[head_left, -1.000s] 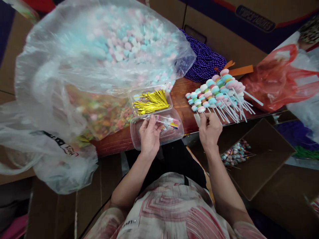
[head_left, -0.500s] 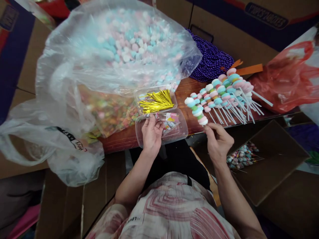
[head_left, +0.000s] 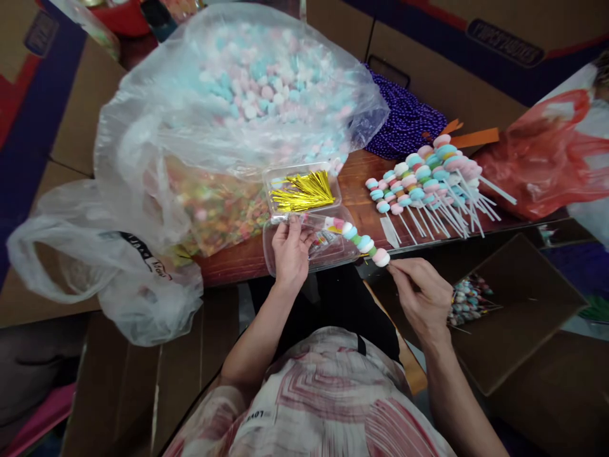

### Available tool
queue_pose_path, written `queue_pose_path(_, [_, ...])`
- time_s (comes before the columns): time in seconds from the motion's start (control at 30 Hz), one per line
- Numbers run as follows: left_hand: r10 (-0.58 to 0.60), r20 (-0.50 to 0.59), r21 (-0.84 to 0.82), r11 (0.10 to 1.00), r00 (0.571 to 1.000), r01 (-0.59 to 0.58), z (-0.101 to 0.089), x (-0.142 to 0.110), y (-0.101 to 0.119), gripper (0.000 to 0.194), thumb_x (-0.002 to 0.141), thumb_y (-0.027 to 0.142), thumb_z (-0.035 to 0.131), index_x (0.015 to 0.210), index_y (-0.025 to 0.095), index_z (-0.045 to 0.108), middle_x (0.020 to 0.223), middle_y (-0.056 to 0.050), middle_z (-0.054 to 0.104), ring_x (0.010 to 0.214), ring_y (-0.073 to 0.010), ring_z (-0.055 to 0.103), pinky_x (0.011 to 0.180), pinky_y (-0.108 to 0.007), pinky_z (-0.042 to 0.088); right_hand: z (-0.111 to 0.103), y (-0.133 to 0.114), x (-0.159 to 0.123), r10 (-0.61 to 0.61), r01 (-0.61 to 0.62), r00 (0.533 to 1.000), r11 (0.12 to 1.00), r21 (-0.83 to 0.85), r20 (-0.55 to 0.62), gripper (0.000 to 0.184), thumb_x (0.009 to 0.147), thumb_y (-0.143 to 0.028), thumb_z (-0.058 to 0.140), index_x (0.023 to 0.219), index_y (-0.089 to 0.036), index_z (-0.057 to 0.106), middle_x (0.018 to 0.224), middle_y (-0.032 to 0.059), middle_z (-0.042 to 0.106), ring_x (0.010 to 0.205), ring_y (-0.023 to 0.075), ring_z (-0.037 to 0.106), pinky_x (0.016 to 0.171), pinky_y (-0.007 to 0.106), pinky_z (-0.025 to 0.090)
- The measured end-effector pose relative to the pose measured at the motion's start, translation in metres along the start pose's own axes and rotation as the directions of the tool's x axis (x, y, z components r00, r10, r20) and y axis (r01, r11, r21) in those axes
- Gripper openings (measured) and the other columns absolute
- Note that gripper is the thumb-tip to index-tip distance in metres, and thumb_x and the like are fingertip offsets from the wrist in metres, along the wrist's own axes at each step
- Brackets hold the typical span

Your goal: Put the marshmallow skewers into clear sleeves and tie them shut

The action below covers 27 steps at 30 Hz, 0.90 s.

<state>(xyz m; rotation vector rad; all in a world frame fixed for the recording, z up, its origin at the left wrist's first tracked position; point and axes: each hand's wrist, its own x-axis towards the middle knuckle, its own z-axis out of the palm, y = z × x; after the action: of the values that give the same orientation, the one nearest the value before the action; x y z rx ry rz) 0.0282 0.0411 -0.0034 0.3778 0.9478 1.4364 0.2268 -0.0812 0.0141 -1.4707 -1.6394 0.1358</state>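
My right hand (head_left: 421, 292) pinches a marshmallow skewer (head_left: 365, 244) at its lower end, just below a pink and white marshmallow. The skewer tilts up to the left, its far tip at the mouth of a clear printed candy bag (head_left: 320, 227). Fingers of my left hand (head_left: 292, 254) are closed on that bag over a clear plastic tray (head_left: 340, 251). Directly behind, a second clear tray (head_left: 337, 190) holds gold twist ties (head_left: 304, 192). Several more marshmallow skewers (head_left: 431, 174) lie piled on the table to the right, white sticks toward me.
A large clear bag of pastel marshmallows (head_left: 266, 95) and a bag of small orange and green candies (head_left: 223, 209) cover the table's left. Purple bead strings (head_left: 404, 117) and a red plastic bag (head_left: 537, 152) stand behind and right. Below, an open carton (head_left: 523, 311) contains finished-looking skewers.
My right hand has brought the skewer down and left, turning its tip from the pile toward the bag in my left hand. My left hand stays near the tray.
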Motion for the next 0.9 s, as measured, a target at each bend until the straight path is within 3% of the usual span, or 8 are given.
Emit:
queue_pose_path(0.2, [0.107, 0.1, 0.116, 0.986, 0.989, -0.119, -0.012, 0.008, 0.002, 0.044, 0.064, 0.054, 0.093, 0.083, 0.021, 0.07, 0.082, 0.002, 0.074, 0.069, -0.0109, 0.07, 0.065, -0.022, 0.056, 0.001, -0.003, 0.004, 0.08, -0.086, 0.995, 0.991, 0.104, 0.064, 0.013, 0.093, -0.011, 0.068, 0.092, -0.023, 0.074, 0.081, 0.0009, 0.071, 0.072, 0.014, 0.066, 0.066, 0.027, 0.053])
queue_pose_path(0.43, [0.183, 0.005, 0.166, 0.969, 0.983, -0.181, -0.017, 0.008, -0.005, 0.035, 0.074, 0.049, 0.087, 0.083, 0.022, 0.067, 0.081, 0.003, 0.072, 0.07, -0.0121, 0.071, 0.064, -0.022, 0.056, 0.008, -0.008, 0.002, 0.144, -0.148, 0.989, 0.985, 0.095, 0.044, 0.01, 0.092, -0.016, 0.069, 0.089, -0.023, 0.076, 0.08, 0.0022, 0.074, 0.071, 0.0156, 0.068, 0.065, 0.029, 0.052])
queue_pose_path(0.6, [0.155, -0.064, 0.185, 0.972, 0.986, -0.141, -0.01, 0.002, -0.005, 0.027, 0.079, 0.041, 0.085, 0.08, 0.021, 0.066, 0.077, 0.004, 0.07, 0.063, -0.0096, 0.069, 0.06, -0.019, 0.053, 0.012, -0.01, 0.0, 0.176, -0.18, 0.983, 0.976, 0.125, 0.042, 0.01, 0.091, -0.018, 0.07, 0.086, -0.023, 0.076, 0.079, 0.002, 0.074, 0.069, 0.0158, 0.067, 0.063, 0.029, 0.051])
queue_pose_path(0.77, [0.082, -0.005, 0.181, 0.98, 0.997, -0.08, -0.01, 0.0, -0.002, 0.022, 0.08, 0.035, 0.085, 0.079, 0.021, 0.068, 0.076, 0.003, 0.071, 0.06, -0.0096, 0.068, 0.06, -0.019, 0.053, 0.018, -0.007, -0.001, 0.282, -0.292, 0.956, 0.939, 0.183, 0.08, 0.007, 0.089, -0.02, 0.072, 0.084, -0.023, 0.076, 0.078, 0.0013, 0.074, 0.069, 0.0154, 0.066, 0.061, 0.028, 0.049])
queue_pose_path(0.9, [0.133, 0.046, 0.23, 0.963, 0.99, -0.14, -0.013, -0.002, -0.006, 0.021, 0.08, 0.038, 0.085, 0.084, 0.022, 0.072, 0.081, 0.003, 0.073, 0.066, -0.0101, 0.068, 0.062, -0.018, 0.054, 0.026, -0.008, -0.001, 0.34, -0.348, 0.937, 0.909, 0.227, 0.075, 0.006, 0.089, -0.021, 0.073, 0.083, -0.022, 0.075, 0.078, 0.0001, 0.073, 0.069, 0.0147, 0.065, 0.061, 0.027, 0.048])
